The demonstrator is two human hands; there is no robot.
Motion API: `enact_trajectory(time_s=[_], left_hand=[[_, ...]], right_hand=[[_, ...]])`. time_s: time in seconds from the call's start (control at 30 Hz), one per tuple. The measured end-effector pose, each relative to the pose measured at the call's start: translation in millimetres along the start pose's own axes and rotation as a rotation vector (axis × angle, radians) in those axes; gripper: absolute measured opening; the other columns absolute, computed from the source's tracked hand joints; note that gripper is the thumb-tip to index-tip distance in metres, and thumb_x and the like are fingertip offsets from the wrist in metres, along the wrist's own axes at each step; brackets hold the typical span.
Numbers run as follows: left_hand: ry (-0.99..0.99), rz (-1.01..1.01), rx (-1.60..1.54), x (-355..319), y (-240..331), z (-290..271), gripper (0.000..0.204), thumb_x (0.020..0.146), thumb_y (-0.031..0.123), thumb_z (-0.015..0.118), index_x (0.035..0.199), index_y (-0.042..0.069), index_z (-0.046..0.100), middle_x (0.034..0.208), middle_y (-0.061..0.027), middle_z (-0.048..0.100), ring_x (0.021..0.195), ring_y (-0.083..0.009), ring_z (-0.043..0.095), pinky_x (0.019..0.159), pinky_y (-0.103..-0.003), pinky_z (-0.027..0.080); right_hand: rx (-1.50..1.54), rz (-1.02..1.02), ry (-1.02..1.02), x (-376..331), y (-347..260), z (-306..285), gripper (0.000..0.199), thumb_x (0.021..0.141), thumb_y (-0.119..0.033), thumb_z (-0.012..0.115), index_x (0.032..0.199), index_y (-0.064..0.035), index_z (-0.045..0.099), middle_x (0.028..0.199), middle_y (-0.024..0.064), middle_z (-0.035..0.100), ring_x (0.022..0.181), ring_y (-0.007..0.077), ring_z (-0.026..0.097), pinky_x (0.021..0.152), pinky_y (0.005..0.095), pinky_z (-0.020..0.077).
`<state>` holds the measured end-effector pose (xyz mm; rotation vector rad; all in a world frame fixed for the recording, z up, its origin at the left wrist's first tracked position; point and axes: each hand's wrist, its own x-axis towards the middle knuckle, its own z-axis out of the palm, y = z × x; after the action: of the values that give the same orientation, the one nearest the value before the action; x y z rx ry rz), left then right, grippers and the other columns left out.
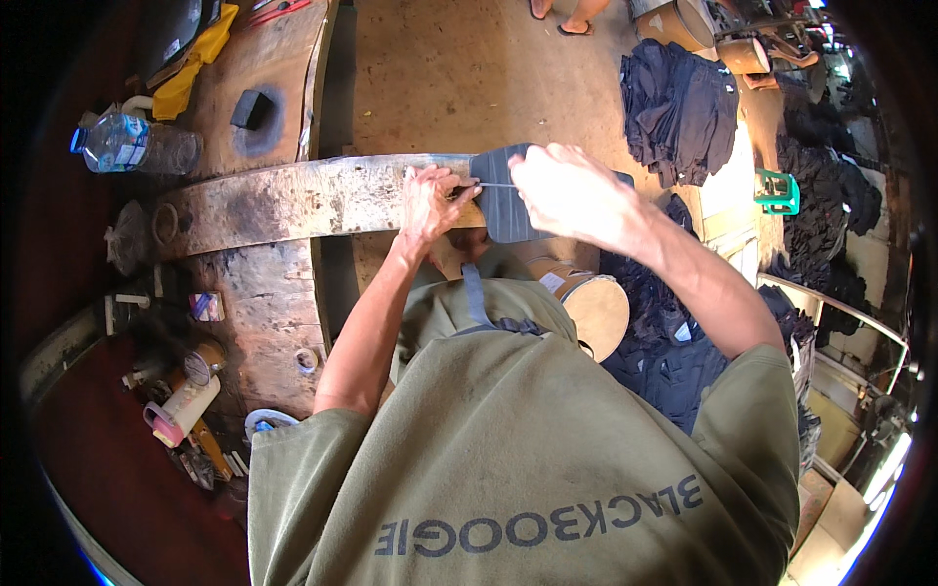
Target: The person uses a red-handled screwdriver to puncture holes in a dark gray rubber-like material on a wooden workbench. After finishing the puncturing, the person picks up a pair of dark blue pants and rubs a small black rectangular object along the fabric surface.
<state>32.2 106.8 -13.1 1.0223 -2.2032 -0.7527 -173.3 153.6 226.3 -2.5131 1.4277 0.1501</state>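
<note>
My right hand is closed at the end of a thin straight metal rod; glare washes out the fingers and any handle. The rod points left across a dark grey ribbed pad, which lies at the end of a narrow wooden plank. Over the plank, just left of the pad, my left hand pinches something small and dark at the rod's tip, too small to make out. Part of the pad is hidden beneath my right hand.
Left: a water bottle, black block, yellow cloth and tape roll. Right: stacks of dark garments and a green plastic item. A round stool stands by my body. Another person's feet show ahead.
</note>
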Motion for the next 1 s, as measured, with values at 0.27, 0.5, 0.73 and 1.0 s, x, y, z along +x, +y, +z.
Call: enact_trajectory(time_s=[0.27, 0.5, 0.73, 1.0], left_hand=[[-0.004, -0.050, 0.014, -4, -4, 4, 0.028, 0.090, 0.044, 0.086, 0.104, 0.020, 0.089, 0.093, -0.0055, 0.076, 0.104, -0.0311, 0.071, 0.104, -0.056, 0.046], [-0.161, -0.144, 0.010, -2, -2, -1, 0.031, 0.091, 0.047, 0.084, 0.107, 0.021, 0.089, 0.114, -0.0100, 0.082, 0.121, -0.0320, 0.070, 0.109, -0.055, 0.045], [-0.106, -0.066, 0.028, -2, -6, 3, 0.027, 0.091, 0.046, 0.084, 0.104, 0.022, 0.089, 0.092, -0.0021, 0.076, 0.103, -0.0255, 0.070, 0.097, -0.048, 0.047], [-0.082, -0.069, 0.007, -3, -5, 2, 0.024, 0.092, 0.043, 0.083, 0.102, 0.023, 0.089, 0.093, -0.0016, 0.076, 0.102, -0.0257, 0.070, 0.097, -0.047, 0.045]], right_hand=[[0.052, -0.071, -0.070, 0, 11, -12, 0.055, 0.091, 0.000, 0.069, 0.142, 0.0016, 0.050, 0.135, 0.0325, 0.056, 0.112, 0.0459, 0.065, 0.104, 0.0561, 0.0528], [-0.106, -0.105, -0.089, 6, 5, -27, 0.027, 0.103, -0.021, 0.070, 0.118, 0.0010, 0.068, 0.100, 0.0208, 0.066, 0.096, 0.0374, 0.066, 0.087, 0.0472, 0.0548], [0.182, 0.159, -0.201, 12, 2, -26, 0.029, 0.099, -0.016, 0.069, 0.121, 0.0007, 0.060, 0.109, 0.0244, 0.063, 0.097, 0.0446, 0.067, 0.088, 0.0542, 0.0549], [-0.077, 0.145, -0.409, 14, -3, -27, 0.026, 0.101, -0.013, 0.068, 0.123, 0.0011, 0.062, 0.115, 0.0238, 0.066, 0.108, 0.0415, 0.069, 0.089, 0.0513, 0.0578]])
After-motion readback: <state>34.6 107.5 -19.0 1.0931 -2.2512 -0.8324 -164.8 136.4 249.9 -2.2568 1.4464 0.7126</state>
